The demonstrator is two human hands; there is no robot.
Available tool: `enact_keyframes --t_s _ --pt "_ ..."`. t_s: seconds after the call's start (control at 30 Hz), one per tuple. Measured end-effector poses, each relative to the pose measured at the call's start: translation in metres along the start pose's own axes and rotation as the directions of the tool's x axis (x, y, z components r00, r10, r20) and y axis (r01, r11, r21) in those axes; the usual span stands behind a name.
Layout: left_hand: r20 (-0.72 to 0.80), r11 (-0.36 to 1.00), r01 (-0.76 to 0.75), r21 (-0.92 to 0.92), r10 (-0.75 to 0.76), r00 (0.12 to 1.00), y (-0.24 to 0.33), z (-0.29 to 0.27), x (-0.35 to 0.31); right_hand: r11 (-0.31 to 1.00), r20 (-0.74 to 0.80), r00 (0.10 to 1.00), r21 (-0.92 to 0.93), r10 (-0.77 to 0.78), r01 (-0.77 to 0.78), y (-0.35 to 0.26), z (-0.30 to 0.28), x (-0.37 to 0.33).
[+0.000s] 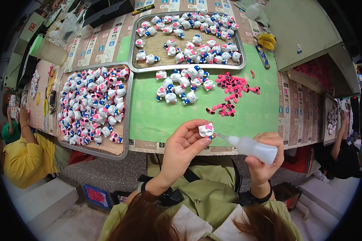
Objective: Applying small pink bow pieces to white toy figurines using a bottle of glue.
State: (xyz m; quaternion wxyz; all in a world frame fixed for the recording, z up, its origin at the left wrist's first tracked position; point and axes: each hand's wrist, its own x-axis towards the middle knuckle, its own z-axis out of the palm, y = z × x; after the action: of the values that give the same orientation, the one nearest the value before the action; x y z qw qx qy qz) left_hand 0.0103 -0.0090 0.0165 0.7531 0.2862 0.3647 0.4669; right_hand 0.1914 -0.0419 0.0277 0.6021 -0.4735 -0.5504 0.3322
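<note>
Between the thumb and fingers of my left hand [185,142] is a small white cat figurine [206,129] with a pink bow and a blue body. My right hand [267,157] grips a white translucent squeeze bottle [253,149] tilted on its side. The bottle's thin nozzle points left, its tip at or very near the figurine; I cannot tell whether they touch. On the green mat [157,124] beyond my hands lie a cluster of similar figurines [183,85] and, to their right, a scatter of small pink and black pieces [231,89].
A metal tray [134,69] of figurines stands at the back, and a fuller one [126,150] at the left. A grey metal box [309,32] rises at the right, near a yellow cloth [266,41]. Other people sit at both sides, one in a yellow shirt [28,158].
</note>
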Motion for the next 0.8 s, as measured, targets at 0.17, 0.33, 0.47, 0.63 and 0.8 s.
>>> enact_keyframes --t_s 0.17,0.33,0.47,0.63,0.8 --pt "-0.012 1.0 -0.006 0.003 0.006 1.0 0.0 -0.001 0.0 1.0 0.0 1.0 -0.014 0.0 0.0 -0.001 -0.002 0.001" --pt "-0.026 0.999 -0.034 0.014 0.034 0.999 -0.003 0.001 0.002 0.985 -0.144 0.982 0.133 0.126 -0.107 0.001 -0.005 0.001" --pt "-0.098 0.999 -0.026 0.034 0.03 0.995 -0.005 -0.007 0.004 0.969 -0.391 0.889 0.152 0.238 -0.193 0.033 -0.023 0.025" --pt "-0.133 0.999 -0.018 0.039 0.023 0.991 -0.005 -0.01 0.006 0.968 -0.425 0.877 -0.003 0.226 -0.252 0.068 -0.039 0.037" --pt "-0.138 0.999 -0.019 0.041 0.024 0.99 -0.007 -0.014 0.008 0.759 -0.324 0.91 -0.651 -0.257 -0.017 0.063 -0.028 0.022"
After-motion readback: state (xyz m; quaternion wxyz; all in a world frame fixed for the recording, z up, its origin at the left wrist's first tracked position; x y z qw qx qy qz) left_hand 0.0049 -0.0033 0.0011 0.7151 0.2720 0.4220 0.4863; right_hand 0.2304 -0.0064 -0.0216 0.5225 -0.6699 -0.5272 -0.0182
